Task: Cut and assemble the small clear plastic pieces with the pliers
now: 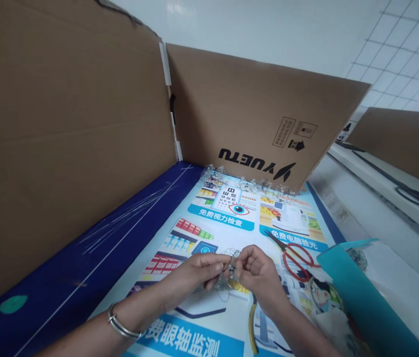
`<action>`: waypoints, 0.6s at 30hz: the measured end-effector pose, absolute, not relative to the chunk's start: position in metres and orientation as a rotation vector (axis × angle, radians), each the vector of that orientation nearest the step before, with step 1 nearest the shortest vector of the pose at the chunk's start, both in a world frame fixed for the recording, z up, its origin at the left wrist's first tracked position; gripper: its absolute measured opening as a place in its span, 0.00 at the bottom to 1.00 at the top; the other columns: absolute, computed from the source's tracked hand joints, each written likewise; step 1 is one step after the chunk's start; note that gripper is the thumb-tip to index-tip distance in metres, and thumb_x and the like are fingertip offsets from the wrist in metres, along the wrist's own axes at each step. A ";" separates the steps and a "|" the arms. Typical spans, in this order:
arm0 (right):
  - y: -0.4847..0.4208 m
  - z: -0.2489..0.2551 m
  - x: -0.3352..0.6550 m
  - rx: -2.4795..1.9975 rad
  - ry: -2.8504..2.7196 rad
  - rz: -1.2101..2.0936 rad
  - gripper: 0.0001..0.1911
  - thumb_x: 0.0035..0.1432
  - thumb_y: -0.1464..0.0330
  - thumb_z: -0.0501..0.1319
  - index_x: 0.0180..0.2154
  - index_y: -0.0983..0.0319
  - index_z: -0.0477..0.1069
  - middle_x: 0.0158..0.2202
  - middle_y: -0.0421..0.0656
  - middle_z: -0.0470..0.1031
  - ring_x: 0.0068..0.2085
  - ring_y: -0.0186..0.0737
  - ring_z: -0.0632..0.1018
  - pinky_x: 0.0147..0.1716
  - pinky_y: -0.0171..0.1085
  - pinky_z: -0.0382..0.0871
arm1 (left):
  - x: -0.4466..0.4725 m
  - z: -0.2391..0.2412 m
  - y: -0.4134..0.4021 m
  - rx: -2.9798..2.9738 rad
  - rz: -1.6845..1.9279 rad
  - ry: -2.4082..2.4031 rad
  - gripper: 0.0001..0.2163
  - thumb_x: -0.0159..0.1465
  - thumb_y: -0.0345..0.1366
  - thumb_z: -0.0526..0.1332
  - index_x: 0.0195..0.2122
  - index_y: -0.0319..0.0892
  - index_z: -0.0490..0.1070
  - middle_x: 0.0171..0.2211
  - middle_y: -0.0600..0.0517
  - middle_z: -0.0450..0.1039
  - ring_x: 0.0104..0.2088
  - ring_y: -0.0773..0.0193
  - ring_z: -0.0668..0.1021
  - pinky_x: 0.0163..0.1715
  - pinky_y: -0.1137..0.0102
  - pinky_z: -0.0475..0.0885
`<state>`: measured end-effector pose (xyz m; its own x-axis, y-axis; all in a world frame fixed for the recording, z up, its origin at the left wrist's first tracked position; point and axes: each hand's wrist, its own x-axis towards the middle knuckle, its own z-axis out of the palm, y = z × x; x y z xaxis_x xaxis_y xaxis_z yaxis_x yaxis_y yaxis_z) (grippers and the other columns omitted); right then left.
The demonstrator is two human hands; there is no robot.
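Note:
My left hand and my right hand meet over the printed sheet, fingertips pinched close together. Between them is a small tangle of thin wire with clear, glassy bits; a fine loop of it hangs below the fingers. Both hands appear to grip this tangle, though the exact pinch points are partly covered by the fingers. Right of my right hand lie scissors with red handles, blades pointing up-left. A yellow-handled tool sits just below my right hand, partly hidden by it.
Similar clear wire clusters line the back edge against a cardboard panel. Another cardboard panel stands on the left. At right, a teal-sided box holds a coil of wire, with a whitish bundle beside it.

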<state>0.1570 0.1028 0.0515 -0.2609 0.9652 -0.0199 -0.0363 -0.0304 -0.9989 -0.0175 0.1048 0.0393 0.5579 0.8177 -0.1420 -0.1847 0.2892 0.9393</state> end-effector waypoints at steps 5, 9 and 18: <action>0.099 0.054 0.154 -1.096 -1.276 1.442 0.09 0.43 0.73 0.61 0.27 0.61 0.61 0.21 0.35 0.67 0.24 0.31 0.71 0.22 0.29 0.62 | -0.016 0.032 0.106 1.225 0.689 0.792 0.13 0.59 0.41 0.57 0.39 0.39 0.72 0.31 0.51 0.72 0.15 0.76 0.67 0.17 0.78 0.57; 0.096 0.057 0.152 -1.149 -1.272 1.392 0.07 0.44 0.73 0.61 0.26 0.61 0.61 0.21 0.36 0.67 0.24 0.32 0.72 0.23 0.31 0.63 | -0.010 0.027 0.103 1.257 0.678 0.836 0.11 0.59 0.41 0.57 0.35 0.38 0.73 0.31 0.52 0.73 0.14 0.75 0.69 0.13 0.80 0.58; 0.081 0.042 0.147 -1.157 -1.900 0.438 0.06 0.48 0.77 0.53 0.25 0.60 0.62 0.25 0.39 0.68 0.25 0.32 0.69 0.25 0.33 0.63 | 0.002 0.032 0.097 1.155 0.762 0.796 0.10 0.58 0.39 0.59 0.36 0.38 0.73 0.23 0.53 0.74 0.17 0.70 0.73 0.16 0.79 0.62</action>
